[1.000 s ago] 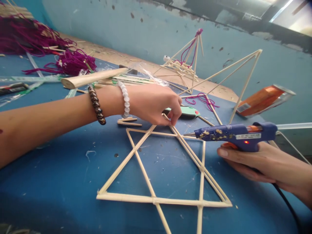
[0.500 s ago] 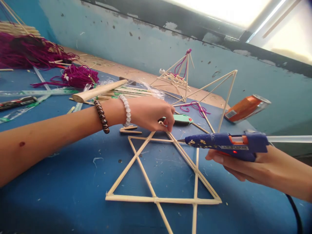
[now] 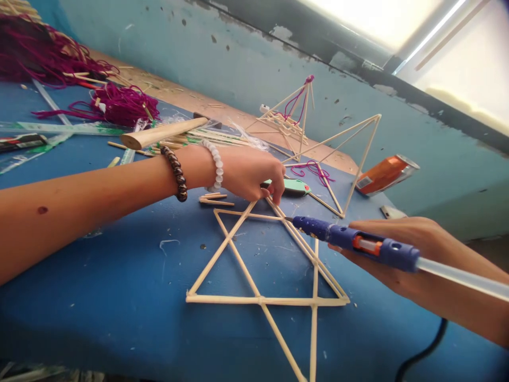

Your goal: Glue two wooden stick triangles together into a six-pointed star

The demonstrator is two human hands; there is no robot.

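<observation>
The grip of the left hand (image 3: 252, 175) is pressed together, its fingertips (image 3: 279, 192) pinching the sticks at the upper tip of a flat star frame of thin bamboo sticks (image 3: 262, 300). At this angle the fingers partly hide the exact join. The right hand (image 3: 392, 249) is closed around a blue hot glue gun (image 3: 358, 243), which is tilted with its nozzle (image 3: 288, 218) just beside the star's upper sticks, near the left hand. I cannot tell whether the nozzle touches them. A clear glue stick (image 3: 463, 278) runs out of the back of the gun, and a black cable (image 3: 421, 353) lies on the surface below the right hand.

The star frame lies flat on a blue, glue-flecked surface (image 3: 103, 323), directly in front of the person. A dark wooden bead bracelet (image 3: 175, 173) and a white bead bracelet (image 3: 217, 165) circle the left wrist. Just beyond the left hand are a mint-green and black tool (image 3: 290, 186) and a few short stick pieces (image 3: 214, 199). Farther back are two stick pyramids (image 3: 296, 119) (image 3: 342, 139), a wooden dowel (image 3: 163, 132), a bundle of sticks (image 3: 207, 138), tangled purple cord (image 3: 123, 105) and an orange packet (image 3: 384, 175).
</observation>
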